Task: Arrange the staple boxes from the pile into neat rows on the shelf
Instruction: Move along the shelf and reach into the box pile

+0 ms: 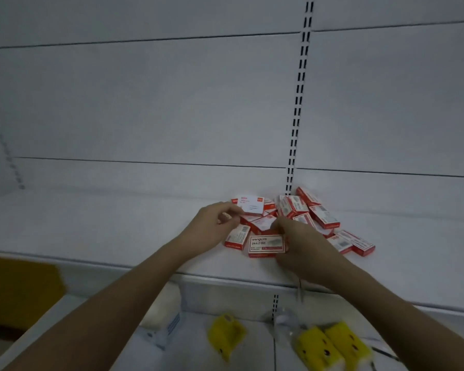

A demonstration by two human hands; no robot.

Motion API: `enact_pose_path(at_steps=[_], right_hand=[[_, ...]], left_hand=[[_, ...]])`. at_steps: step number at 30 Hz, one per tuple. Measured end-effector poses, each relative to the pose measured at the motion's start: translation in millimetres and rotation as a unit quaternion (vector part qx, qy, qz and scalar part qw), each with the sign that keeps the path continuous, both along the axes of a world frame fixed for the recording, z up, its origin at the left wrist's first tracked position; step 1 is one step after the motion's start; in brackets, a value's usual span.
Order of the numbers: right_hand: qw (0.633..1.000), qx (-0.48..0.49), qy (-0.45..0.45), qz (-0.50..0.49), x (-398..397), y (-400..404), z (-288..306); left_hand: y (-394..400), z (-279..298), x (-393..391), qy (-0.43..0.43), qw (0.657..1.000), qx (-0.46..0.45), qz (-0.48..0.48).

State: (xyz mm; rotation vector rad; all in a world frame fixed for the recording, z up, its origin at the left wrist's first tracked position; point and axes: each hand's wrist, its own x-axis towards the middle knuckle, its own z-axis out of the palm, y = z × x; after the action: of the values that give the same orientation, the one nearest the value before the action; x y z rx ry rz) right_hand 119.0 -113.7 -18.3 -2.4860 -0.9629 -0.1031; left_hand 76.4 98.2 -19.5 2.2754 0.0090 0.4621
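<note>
A pile of staple boxes (303,218) lies in the middle of the frame on the white shelf (105,228), right by both hands. The left hand (214,220) pinches one box (251,205) (white side up). The right hand (298,242) holds another box (267,245).

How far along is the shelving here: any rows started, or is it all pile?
Done: no row shows; the staple boxes lie jumbled on the shelf. In hand: the left hand pinches a white-faced box, and the right hand grips a box at the pile's front. Left: nearly everything.
</note>
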Motion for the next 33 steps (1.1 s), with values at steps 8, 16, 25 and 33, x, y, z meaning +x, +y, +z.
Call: enact_pose_path(at_steps=[8, 16, 25, 33], right_hand=[[0.992, 0.114, -0.038, -0.035, 0.6, -8.0, -3.1], [0.984, 0.129, -0.112, -0.052, 42.3, 3.3, 7.8], [0.988, 0.14, -0.006, -0.063, 122.8, 22.8, 32.5], [0.97, 0.238, 0.031, -0.028, 141.6, 17.7, 10.6]], left_hand=[[-8.7, 3.6, 23.0, 0.054, 0.972, -0.137, -0.182], [-4.0, 6.6, 50.1, -0.086, 0.967, -0.213, -0.114], [39.1, 11.5, 98.5, 0.08, 0.988, 0.068, -0.11], [40.8, -7.8, 100.1, -0.033, 0.997, 0.032, -0.064]])
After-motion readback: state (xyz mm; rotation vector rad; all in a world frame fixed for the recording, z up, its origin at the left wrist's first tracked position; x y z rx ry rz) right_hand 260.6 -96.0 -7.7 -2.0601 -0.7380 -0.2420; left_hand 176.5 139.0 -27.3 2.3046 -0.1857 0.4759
